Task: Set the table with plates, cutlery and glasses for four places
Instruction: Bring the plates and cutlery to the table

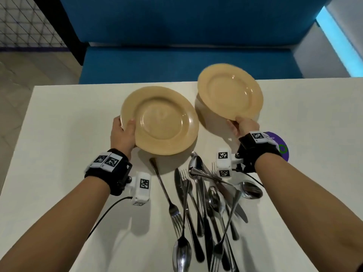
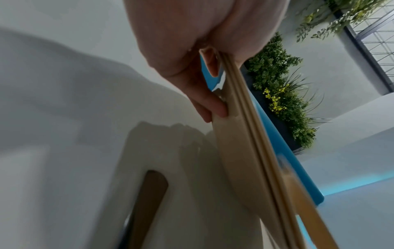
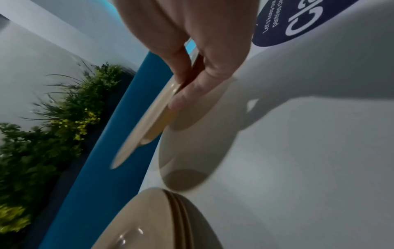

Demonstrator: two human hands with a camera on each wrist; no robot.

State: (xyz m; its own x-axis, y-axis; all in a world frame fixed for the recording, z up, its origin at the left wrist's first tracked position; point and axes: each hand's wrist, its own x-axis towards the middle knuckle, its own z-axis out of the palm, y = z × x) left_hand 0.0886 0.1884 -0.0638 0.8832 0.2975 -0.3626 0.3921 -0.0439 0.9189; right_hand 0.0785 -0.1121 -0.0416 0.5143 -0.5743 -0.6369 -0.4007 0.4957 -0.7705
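My left hand (image 1: 123, 132) grips the near left rim of a stack of tan plates (image 1: 160, 120), held just above the white table (image 1: 59, 134). The left wrist view shows the stack of plates (image 2: 251, 151) edge-on as several rims, thumb on top and fingers (image 2: 213, 109) underneath. My right hand (image 1: 243, 127) pinches the near rim of a single tan plate (image 1: 229, 93), lifted and tilted over the table's far side. In the right wrist view that single plate (image 3: 147, 124) is blurred, with the stack (image 3: 153, 222) below. A heap of forks, knives and spoons (image 1: 206, 209) lies near me.
A purple round sticker (image 1: 282, 148) sits on the table behind my right wrist. A blue bench (image 1: 176, 63) runs along the table's far edge. Green plants (image 2: 283, 94) line the wall behind it. No glasses are in view.
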